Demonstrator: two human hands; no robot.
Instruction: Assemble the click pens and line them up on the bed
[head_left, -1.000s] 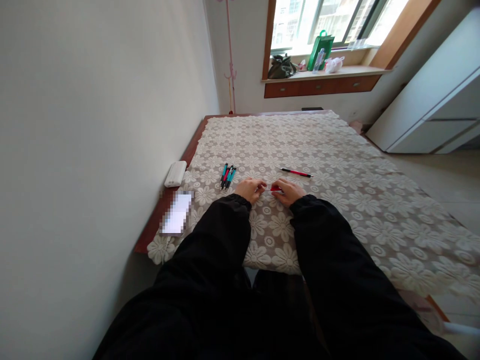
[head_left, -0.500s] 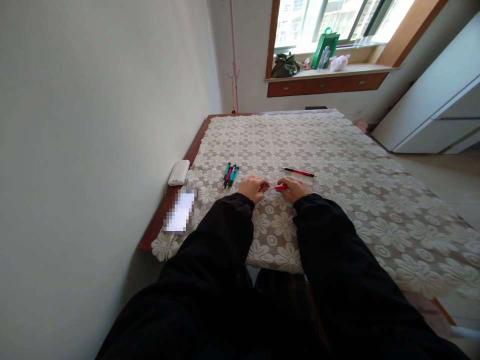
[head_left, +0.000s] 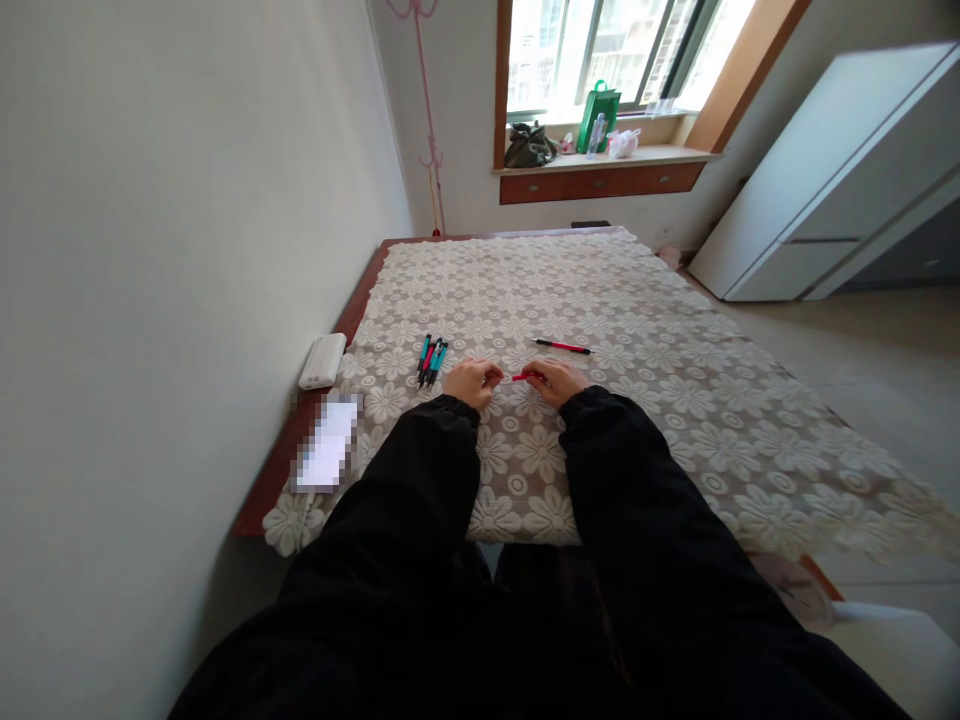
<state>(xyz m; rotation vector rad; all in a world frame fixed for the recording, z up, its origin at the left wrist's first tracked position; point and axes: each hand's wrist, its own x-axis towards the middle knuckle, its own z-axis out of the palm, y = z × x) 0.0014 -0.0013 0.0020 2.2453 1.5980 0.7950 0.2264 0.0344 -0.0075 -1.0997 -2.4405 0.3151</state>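
My right hand is closed around a red pen barrel, whose end sticks out to the left from the fingertips. Facing it across a small gap, my left hand is pinched shut; a small pale thing seems to show at its fingertips, too small to name. Both hands rest low over the lace tablecloth. Beyond my right hand lies a red and black pen. Several teal, red and black pens lie grouped to the left of my left hand.
A white box-like device and a blurred-out phone lie along the table's left edge, near the wall. A window sill at the back holds a dark bag, a green bag and a bottle. A white cabinet stands at the right.
The camera view has turned, so everything appears farther left. The thin pale piece that showed between my left fingertips and the red barrel is now barely visible. Both hands stay close together.
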